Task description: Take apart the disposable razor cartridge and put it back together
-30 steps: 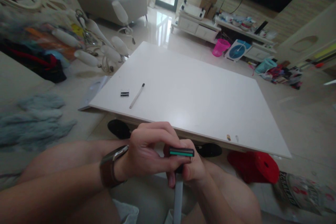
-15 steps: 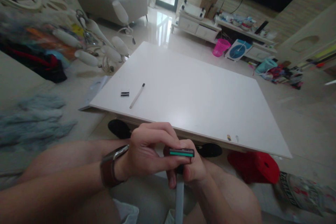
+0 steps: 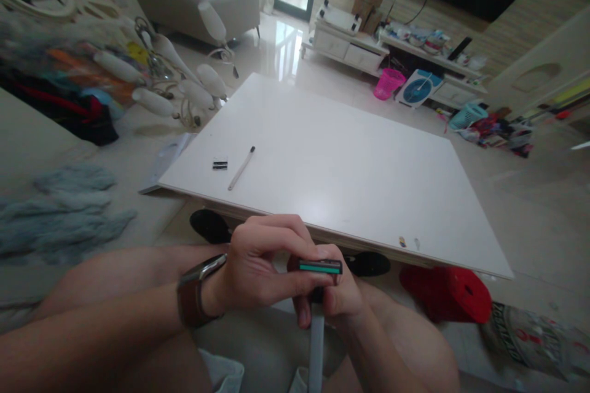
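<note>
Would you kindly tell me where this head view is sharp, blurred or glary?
Head view: sharp at the centre, where the left hand and right hand grip the green-striped tool; the blue cloth at the left edge smears; daylight glares off the glossy floor; soft sheen on the white board.

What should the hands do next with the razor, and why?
Probably ease the razor head gently off the handle: the left hand pinches the head from the side, and the right hand grips the handle just below it.
</note>
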Action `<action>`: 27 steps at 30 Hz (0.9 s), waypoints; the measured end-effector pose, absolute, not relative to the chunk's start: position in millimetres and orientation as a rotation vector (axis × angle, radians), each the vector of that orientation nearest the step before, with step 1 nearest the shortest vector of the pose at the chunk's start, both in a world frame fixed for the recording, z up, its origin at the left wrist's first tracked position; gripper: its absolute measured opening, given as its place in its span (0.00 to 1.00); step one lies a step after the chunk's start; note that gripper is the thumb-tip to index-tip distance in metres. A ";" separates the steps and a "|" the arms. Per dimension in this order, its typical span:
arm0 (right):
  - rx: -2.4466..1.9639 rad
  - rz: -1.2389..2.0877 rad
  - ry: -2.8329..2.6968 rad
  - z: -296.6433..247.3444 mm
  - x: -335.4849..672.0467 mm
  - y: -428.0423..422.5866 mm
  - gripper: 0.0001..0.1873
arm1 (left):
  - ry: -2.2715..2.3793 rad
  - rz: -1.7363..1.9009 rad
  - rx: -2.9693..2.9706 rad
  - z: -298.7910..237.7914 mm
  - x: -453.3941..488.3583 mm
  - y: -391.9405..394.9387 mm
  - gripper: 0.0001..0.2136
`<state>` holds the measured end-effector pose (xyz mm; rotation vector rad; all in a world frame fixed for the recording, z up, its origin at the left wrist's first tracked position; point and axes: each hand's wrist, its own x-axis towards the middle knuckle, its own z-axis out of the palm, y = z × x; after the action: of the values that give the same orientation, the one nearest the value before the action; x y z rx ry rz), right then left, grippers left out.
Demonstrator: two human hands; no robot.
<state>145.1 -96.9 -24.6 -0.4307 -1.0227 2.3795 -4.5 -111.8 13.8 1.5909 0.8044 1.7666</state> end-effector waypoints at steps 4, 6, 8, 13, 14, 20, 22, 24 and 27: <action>-0.487 2.392 -1.072 -22.6 144.7 -95.3 0.31 | 0.804 1.783 1.550 12.6 -2.7 -112.2 0.05; -0.503 2.398 -1.078 -21.5 144.2 -94.7 0.32 | 0.806 1.797 1.539 12.4 -2.0 -112.0 0.05; -0.510 2.390 -1.066 -20.7 143.7 -94.6 0.32 | 0.811 1.799 1.537 12.4 -1.8 -111.6 0.05; -0.502 2.404 -1.048 -18.7 142.1 -94.5 0.31 | 0.825 1.793 1.564 13.0 -2.0 -111.4 0.05; -0.522 2.406 -1.041 -18.1 141.8 -94.3 0.32 | 0.834 1.795 1.562 13.3 -1.9 -111.5 0.05; -0.538 2.400 -1.061 -18.9 141.5 -93.0 0.33 | 0.843 1.788 1.585 14.5 -3.4 -110.7 0.05; -0.522 2.377 -1.054 -22.5 141.3 -93.1 0.33 | 0.857 1.779 1.607 12.7 -5.5 -109.4 0.05; -0.520 2.330 -1.045 -27.1 140.2 -93.1 0.31 | 0.867 1.774 1.621 9.7 -8.2 -107.0 0.05; -0.545 2.242 -1.013 -32.1 136.1 -91.2 0.27 | 0.907 1.688 1.642 5.1 -14.8 -99.4 0.04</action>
<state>136.1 -91.2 -32.1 -0.5454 -1.0135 2.2420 -14.8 -99.4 5.1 1.6420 0.9065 1.6885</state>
